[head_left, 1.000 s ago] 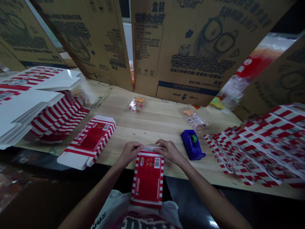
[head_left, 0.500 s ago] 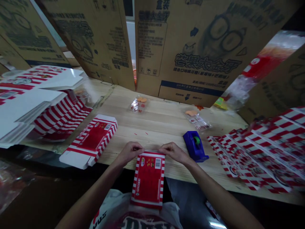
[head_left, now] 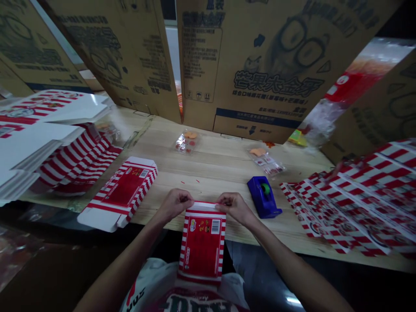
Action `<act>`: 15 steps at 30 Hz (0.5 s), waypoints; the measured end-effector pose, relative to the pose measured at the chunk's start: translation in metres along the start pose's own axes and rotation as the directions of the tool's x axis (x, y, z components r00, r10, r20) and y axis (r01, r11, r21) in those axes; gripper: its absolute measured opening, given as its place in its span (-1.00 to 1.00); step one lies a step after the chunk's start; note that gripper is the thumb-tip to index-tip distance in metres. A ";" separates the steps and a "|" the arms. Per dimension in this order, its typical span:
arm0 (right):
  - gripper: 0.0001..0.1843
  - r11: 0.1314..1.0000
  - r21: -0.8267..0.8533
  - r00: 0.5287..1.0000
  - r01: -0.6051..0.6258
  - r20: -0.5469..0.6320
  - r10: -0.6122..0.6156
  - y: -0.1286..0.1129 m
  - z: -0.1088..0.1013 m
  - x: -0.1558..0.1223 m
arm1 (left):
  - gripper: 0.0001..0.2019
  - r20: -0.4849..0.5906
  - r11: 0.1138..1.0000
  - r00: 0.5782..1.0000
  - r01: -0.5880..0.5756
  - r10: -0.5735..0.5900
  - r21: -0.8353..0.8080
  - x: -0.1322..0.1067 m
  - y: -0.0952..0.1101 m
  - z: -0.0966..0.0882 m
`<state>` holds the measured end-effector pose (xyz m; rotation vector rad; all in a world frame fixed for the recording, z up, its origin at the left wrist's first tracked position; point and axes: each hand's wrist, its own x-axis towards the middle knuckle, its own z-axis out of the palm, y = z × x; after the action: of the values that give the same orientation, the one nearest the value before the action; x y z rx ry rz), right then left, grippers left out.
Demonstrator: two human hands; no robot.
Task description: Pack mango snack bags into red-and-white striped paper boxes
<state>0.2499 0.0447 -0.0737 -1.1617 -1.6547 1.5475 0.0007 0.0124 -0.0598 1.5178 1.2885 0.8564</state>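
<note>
A red carton [head_left: 203, 247] with red-and-white striped edges rests against my body, its far end at the table's front edge. My left hand [head_left: 177, 203] pinches the far left corner, at the white end flap. On the far right corner, my right hand [head_left: 235, 207] pinches the same end with thumb and fingers. The white flap [head_left: 205, 206] shows between both hands. Left of my left hand lies another red carton [head_left: 125, 188] with its near end flaps open. A blue tape dispenser [head_left: 264, 197] with a green core stands right of my right hand.
Folded striped cartons [head_left: 354, 203] are stacked at the right. White and striped cartons [head_left: 48, 130] pile up at the left. Two small clear packets [head_left: 187, 142] lie ahead on the wooden table [head_left: 214, 162]. Tall cardboard boxes [head_left: 260, 73] wall off the back.
The carton's far end flap now shows more of its white face between my fingers. Both hands keep their grip on the corners. The view has shifted slightly.
</note>
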 end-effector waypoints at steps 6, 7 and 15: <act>-0.72 0.997 0.065 0.998 0.042 -0.054 -0.039 0.006 0.004 -0.013 | -0.76 -0.001 0.992 0.993 -0.117 0.117 0.044 -0.010 -0.001 0.005; -0.71 0.996 0.068 0.997 0.053 -0.068 -0.048 0.007 0.005 -0.017 | -0.76 0.004 0.991 0.991 -0.131 0.131 0.039 -0.012 -0.002 0.005; -0.78 0.979 0.059 0.964 0.193 -0.196 -0.179 0.023 0.023 -0.041 | -0.84 -0.027 0.982 0.981 -0.190 0.190 0.006 -0.023 -0.014 0.013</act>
<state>0.2527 -0.0032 -0.0941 -1.0463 -1.5173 1.3284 0.0034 -0.0124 -0.0753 1.6565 1.1779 1.0007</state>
